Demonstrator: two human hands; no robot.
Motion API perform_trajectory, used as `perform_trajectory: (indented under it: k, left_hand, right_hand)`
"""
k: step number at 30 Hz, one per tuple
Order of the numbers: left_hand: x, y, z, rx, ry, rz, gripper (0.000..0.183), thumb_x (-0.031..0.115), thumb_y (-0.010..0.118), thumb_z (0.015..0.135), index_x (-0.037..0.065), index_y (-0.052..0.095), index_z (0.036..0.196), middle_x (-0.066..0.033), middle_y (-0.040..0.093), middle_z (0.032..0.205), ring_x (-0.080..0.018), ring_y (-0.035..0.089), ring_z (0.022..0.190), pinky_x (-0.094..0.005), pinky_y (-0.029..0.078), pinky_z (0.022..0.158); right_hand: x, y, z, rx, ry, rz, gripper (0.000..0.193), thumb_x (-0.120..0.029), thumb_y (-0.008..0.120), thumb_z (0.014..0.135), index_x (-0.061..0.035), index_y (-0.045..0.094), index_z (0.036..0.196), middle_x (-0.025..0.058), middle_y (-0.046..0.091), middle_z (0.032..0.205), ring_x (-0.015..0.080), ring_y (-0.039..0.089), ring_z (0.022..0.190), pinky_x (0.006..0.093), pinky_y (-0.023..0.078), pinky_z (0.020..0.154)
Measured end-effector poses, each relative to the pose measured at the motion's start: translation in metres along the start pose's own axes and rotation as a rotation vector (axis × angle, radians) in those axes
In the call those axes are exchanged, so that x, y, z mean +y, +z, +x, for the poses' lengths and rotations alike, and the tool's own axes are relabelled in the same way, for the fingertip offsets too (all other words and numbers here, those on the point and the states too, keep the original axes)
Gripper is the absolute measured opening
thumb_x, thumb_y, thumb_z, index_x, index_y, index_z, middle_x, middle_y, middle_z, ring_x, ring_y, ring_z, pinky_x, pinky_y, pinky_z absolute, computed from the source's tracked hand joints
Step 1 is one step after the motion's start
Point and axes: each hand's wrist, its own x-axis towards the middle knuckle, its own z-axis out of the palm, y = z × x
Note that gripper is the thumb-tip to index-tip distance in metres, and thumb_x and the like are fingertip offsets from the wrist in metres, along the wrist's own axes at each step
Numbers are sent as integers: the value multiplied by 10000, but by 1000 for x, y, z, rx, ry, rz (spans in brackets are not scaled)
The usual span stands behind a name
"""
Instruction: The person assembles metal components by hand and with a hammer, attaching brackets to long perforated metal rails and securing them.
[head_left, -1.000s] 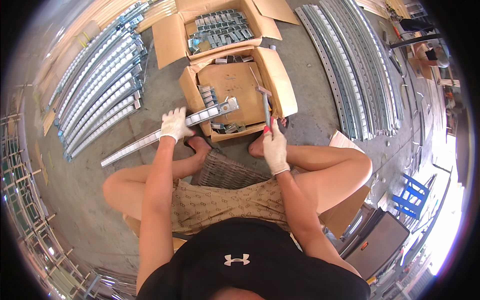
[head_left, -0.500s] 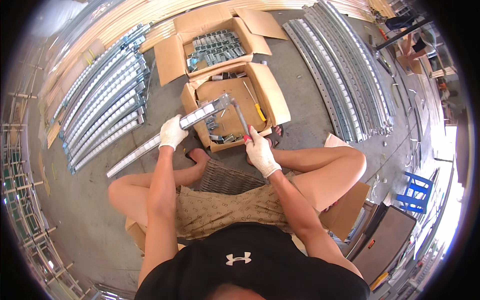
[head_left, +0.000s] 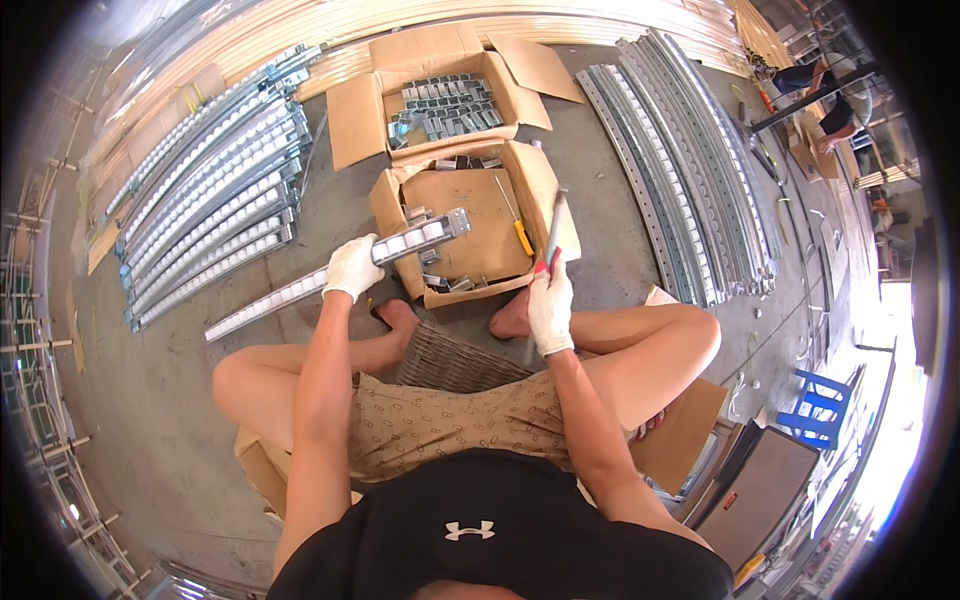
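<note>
My gloved left hand (head_left: 354,268) is closed around a metal roller rail (head_left: 272,308) with a row of white rollers. The rail slants up to the right, and its bracketed end (head_left: 458,222) lies over the near cardboard box (head_left: 388,208). Closed on a hammer (head_left: 555,225) with a grey shaft and red grip, my gloved right hand (head_left: 550,308) is by the box's right front corner. The hammer points upward, apart from the rail. Inside that box are small metal brackets (head_left: 430,257) and a yellow-handled screwdriver (head_left: 523,238).
A second open box (head_left: 355,122) behind holds many metal brackets (head_left: 450,108). Roller rails (head_left: 212,195) lie left, more metal rails (head_left: 690,170) right. Long wooden strips (head_left: 560,30) run along the back. A blue plastic stool (head_left: 815,408) and brown case (head_left: 760,490) stand right. Another person (head_left: 840,118) is far right.
My right hand has swung the hammer away to the right from the rail's end, and it now points more upright. The left hand still grips the rail, whose end sits slightly lower.
</note>
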Motion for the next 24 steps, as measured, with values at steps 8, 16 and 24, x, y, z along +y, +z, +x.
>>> perform_trajectory:
  k: [8,16,24]
  left_hand:
    - [-14,6,-2,45,14,6,475,155,786,754,98,696,1217,-176,754,1137,-369,706,1121,-490,562,955]
    - [-18,-216,-32,692,-178,-90,450,293,818,848,37,689,1195,-164,759,1042,-350,742,948,-446,573,857]
    - [-92,-398,-151,1411,-185,-705,336,281,809,939,-17,745,1082,-82,724,919,-200,697,837,-351,559,778]
  right_hand:
    - [2,-1,10,-68,-175,-239,527,-205,604,983,-17,539,1471,369,675,1109,518,659,1052,505,514,943]
    - [14,51,34,-336,-146,-411,411,-265,621,968,-16,646,1294,289,734,984,415,736,920,528,563,853]
    - [-54,68,43,94,-663,-514,385,-315,665,965,-84,718,1267,270,695,1127,441,693,984,503,538,942]
